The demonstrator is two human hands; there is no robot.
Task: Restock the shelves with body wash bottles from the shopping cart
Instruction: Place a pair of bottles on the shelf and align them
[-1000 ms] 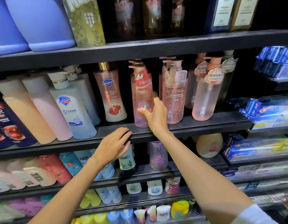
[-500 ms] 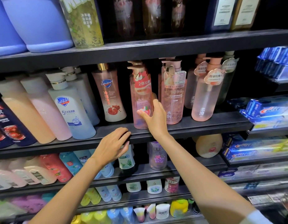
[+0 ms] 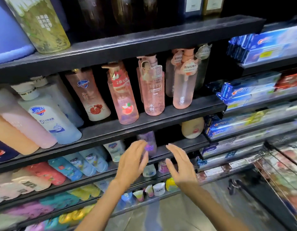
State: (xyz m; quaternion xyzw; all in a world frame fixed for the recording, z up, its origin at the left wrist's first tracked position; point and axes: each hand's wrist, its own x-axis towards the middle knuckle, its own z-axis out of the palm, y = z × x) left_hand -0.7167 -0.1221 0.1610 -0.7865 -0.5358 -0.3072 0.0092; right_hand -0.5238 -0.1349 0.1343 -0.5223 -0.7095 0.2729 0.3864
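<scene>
A pink pump bottle of body wash with a fruit picture [image 3: 123,95] stands upright at the front of the middle shelf [image 3: 144,121], between a Safeguard pomegranate bottle [image 3: 89,95] and another clear pink bottle [image 3: 152,90]. My left hand [image 3: 132,161] and my right hand [image 3: 181,164] hover below that shelf, side by side and apart, fingers loosely straight, holding nothing. A purple bottle [image 3: 148,145] on the lower shelf shows between them. The view is motion-blurred.
White and blue Safeguard bottles [image 3: 48,114] and peach and pink bottles lean at the left. Toothpaste boxes [image 3: 244,90] fill the shelves at the right. Lower shelves hold several small bottles and tubes. A wire cart's edge [image 3: 281,164] shows at the lower right over grey floor.
My right hand let go of the pink fruit bottle and dropped below the shelf. My left hand left the shelf edge. The camera swung down and to the right.
</scene>
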